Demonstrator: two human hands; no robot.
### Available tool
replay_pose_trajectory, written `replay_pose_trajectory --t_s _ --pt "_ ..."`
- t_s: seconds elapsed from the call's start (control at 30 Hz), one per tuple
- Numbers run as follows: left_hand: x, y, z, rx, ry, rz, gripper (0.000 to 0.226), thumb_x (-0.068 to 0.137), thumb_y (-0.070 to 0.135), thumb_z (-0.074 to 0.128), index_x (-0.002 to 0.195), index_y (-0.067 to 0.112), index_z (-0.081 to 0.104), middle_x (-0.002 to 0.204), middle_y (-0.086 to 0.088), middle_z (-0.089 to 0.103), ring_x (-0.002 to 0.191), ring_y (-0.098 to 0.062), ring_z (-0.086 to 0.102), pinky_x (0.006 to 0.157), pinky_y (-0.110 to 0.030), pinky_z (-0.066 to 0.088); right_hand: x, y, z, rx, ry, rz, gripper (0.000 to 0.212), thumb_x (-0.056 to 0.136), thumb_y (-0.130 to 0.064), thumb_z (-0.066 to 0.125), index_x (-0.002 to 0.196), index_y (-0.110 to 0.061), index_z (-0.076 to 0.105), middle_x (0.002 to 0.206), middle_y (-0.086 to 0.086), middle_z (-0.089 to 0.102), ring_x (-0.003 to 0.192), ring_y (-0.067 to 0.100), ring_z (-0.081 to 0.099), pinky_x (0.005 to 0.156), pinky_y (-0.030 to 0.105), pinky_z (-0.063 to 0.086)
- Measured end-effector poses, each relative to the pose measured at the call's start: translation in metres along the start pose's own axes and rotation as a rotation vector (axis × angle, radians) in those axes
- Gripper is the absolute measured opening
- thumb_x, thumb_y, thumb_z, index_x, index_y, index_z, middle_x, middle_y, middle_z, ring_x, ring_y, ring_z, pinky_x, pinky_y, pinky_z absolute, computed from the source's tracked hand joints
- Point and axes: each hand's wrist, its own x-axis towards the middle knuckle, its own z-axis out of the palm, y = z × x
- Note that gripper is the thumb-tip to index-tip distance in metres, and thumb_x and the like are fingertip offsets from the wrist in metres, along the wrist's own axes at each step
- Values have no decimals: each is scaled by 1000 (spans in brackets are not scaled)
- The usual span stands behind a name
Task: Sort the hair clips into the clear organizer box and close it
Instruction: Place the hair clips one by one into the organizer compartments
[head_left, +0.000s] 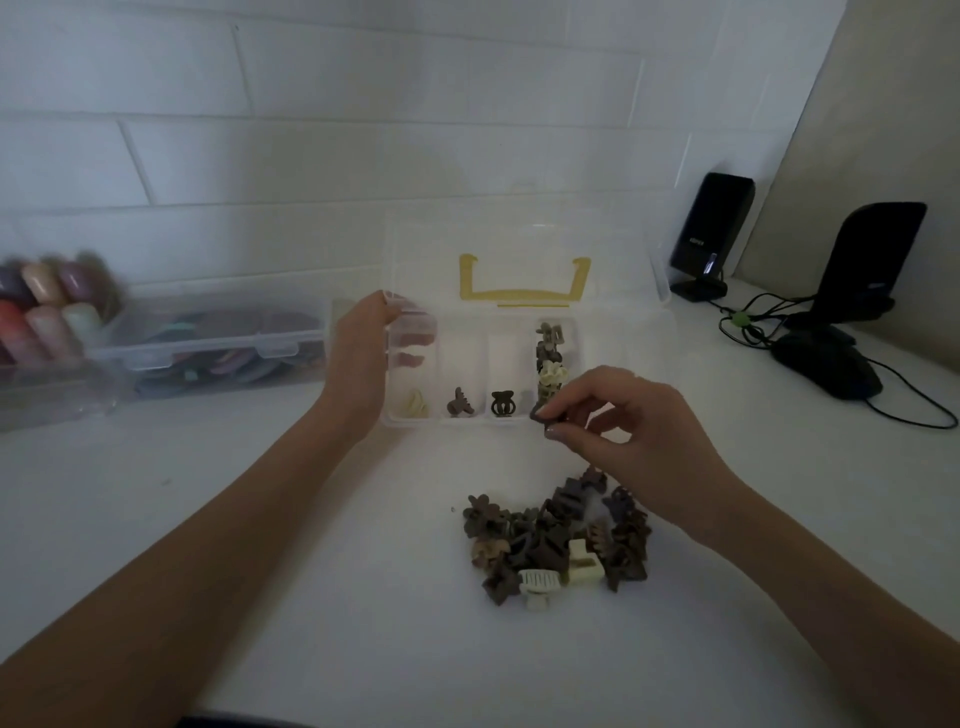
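Note:
The clear organizer box (467, 422) lies open on the white table, its lid with a yellow handle (524, 291) leaning back against the wall. My left hand (363, 353) grips the box's left wall, fingers curled inside it. The compartments hold a cream clip (414, 404), a brown clip (459, 402), a dark clip (503, 404) and a stack of several clips (549, 358). My right hand (623, 421) pinches a small dark hair clip (540, 415) at the box's front right edge. A pile of brown and cream hair clips (558, 540) lies on the table nearer me.
A second clear case (208, 343) with coloured items stands at the left beside blurred round coloured objects (47, 306). Two black speakers (711, 234) (872, 260), a black mouse (826, 364) and cables (743, 322) occupy the right side.

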Motion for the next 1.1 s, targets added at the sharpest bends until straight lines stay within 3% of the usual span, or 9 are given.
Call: replay_pose_trajectory --t_s 0.17,0.3,0.4,0.63,0.97,1.1 --pt "-2 0 2 -26 15 -12 25 88 13 39 72 15 58 66 4 68 64 -15 61 59 -27 47 1 -5 4 -63 148 -80 19 79 0 68 84 -18 67 86 -5 66 76 14 61 67 19 51" --pt "1 -2 2 -35 2 -30 17 76 23 44 70 14 57 73 -1 68 64 -15 61 58 -26 47 2 2 -7 -184 404 -68 16 82 -9 68 87 -23 62 83 -8 65 74 11 59 66 24 49" --pt "2 -4 0 -23 -8 -3 18 73 26 42 71 15 56 74 -1 68 63 -14 61 58 -27 47 -1 16 -14 -241 488 11 14 82 -14 68 85 -23 57 82 -11 62 75 10 55 67 30 47" --pt "2 -7 -1 17 9 51 29 91 15 34 71 16 55 73 1 68 62 -13 61 57 -28 48 -4 22 -5 -372 421 -35 16 82 -14 68 86 -25 57 82 -16 59 78 1 51 68 7 37" --pt "2 -3 0 30 11 56 29 91 12 33 70 14 53 64 6 68 58 -10 60 58 -28 47 -6 22 -1 -411 416 -118 15 82 -10 67 87 -21 58 81 -23 52 79 -7 48 68 5 36" --pt "2 -3 0 27 11 51 30 91 11 32 69 15 52 62 7 68 56 -9 60 56 -27 47 -6 21 4 -427 405 -190 13 83 -20 60 91 -27 53 83 -20 51 77 -1 47 70 8 39"
